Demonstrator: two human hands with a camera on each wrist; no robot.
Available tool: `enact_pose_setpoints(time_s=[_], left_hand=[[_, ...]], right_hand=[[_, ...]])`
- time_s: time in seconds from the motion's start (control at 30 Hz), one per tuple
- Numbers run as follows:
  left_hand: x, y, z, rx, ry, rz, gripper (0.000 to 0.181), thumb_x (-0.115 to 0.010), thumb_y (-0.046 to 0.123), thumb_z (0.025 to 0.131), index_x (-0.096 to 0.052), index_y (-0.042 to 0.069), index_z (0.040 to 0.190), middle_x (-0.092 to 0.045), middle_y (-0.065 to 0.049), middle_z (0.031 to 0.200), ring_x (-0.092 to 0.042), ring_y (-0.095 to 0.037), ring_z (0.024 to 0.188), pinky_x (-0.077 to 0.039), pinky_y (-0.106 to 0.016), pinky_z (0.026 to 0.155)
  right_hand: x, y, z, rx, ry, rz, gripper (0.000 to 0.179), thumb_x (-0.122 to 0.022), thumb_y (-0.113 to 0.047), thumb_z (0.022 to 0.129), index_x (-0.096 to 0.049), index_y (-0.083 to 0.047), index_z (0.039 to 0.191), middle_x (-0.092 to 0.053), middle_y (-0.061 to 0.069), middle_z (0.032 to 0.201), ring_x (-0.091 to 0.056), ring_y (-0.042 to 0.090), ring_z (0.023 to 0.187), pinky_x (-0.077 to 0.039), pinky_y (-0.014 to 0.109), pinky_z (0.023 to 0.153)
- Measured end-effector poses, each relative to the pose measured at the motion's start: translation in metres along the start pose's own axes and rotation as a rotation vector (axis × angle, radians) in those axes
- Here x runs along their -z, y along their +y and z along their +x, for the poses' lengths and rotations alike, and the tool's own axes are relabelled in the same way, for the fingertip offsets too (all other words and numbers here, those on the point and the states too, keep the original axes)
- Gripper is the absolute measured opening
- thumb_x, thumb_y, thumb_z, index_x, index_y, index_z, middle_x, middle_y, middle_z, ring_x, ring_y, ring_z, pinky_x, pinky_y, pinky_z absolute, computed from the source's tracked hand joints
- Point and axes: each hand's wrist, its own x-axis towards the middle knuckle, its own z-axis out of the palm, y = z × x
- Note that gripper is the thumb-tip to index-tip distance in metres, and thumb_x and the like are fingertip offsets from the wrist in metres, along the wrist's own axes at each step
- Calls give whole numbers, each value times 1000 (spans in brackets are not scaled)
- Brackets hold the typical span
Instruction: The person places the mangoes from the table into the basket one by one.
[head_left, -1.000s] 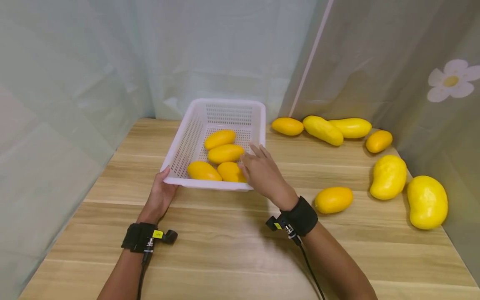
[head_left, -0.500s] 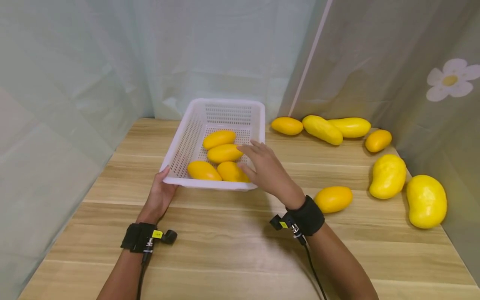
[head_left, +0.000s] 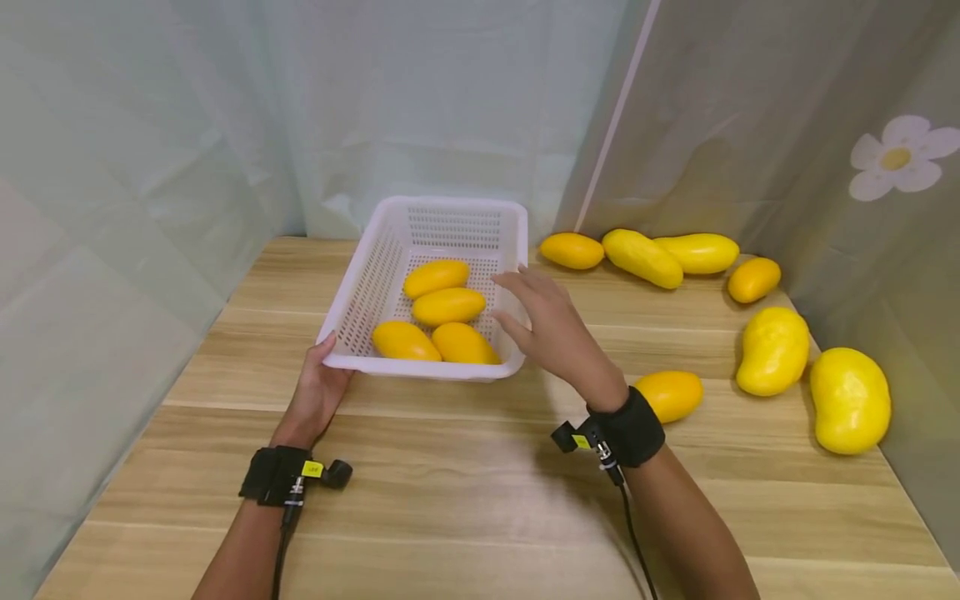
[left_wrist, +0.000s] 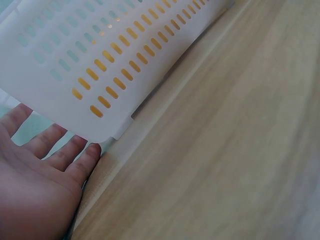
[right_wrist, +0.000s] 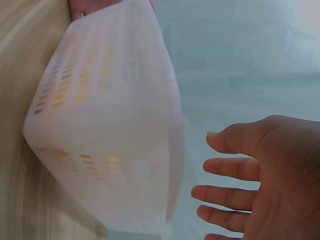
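A white slotted plastic basket (head_left: 429,367) stands on the table, with several smooth orange-yellow mangoes (head_left: 448,307) in it. My left hand (head_left: 318,398) grips its near left corner, thumb over the rim; in the left wrist view the fingers of that hand (left_wrist: 45,175) lie against the outside of the corner. Over the basket's right rim hovers my right hand (head_left: 558,333), fingers spread, holding nothing. In the right wrist view, a gap shows between this hand (right_wrist: 270,185) and the basket's wall (right_wrist: 125,115). A single orange-yellow mango (head_left: 671,396) lies beyond the right wrist, partly hidden by the wristband.
Along the back edge lie two orange-yellow mangoes (head_left: 572,250) and two longer yellow ones (head_left: 643,258), which touch each other. Two large, bumpy yellow mangoes (head_left: 774,350) sit near the table's right edge. Pale curtains (head_left: 420,108) hang behind the wooden table (head_left: 450,500).
My right hand has drawn back from the mangoes inside the basket, rightward to its right rim, and its fingers have spread. The left hand and basket have stayed nearly still.
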Motion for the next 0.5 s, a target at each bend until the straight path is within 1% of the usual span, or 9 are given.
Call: enact_pose_setpoints(time_s=[0.1,0.3,0.37,0.5], left_hand=[[0,1,-1,-3,-3,-1,63,-32,48,105,-16,30,163,-9,0,170,-15,-24,151,-16,-34,121],[0,2,-2,-5,1,7,63,-32,50,105,-17,31,163,-9,0,170,-14,-25,151,-15,-36,122],[0,2,-2,-1,10,10,63,-33,51,104,-18,32,163,-11,1,170,-16,-24,151,-17,-34,121],[-1,2,-2,-4,14,21,63,-34,51,105,-19,31,163,-12,0,169,-17,-23,151,-23,-28,118]], right_hand=[[4,3,0,-2,33,15,50,-65,-21,100,-52,-5,146,-52,16,148,-39,36,142,-24,55,117],[10,11,1,-29,67,44,56,-64,-23,101,-45,-6,151,-45,16,154,-35,34,145,-24,51,119],[11,15,2,-25,90,63,57,-63,-21,101,-43,-4,152,-44,17,155,-35,35,145,-24,50,120],[12,24,3,-62,126,97,59,-61,-19,102,-39,-5,154,-43,16,155,-37,34,144,-25,49,119]])
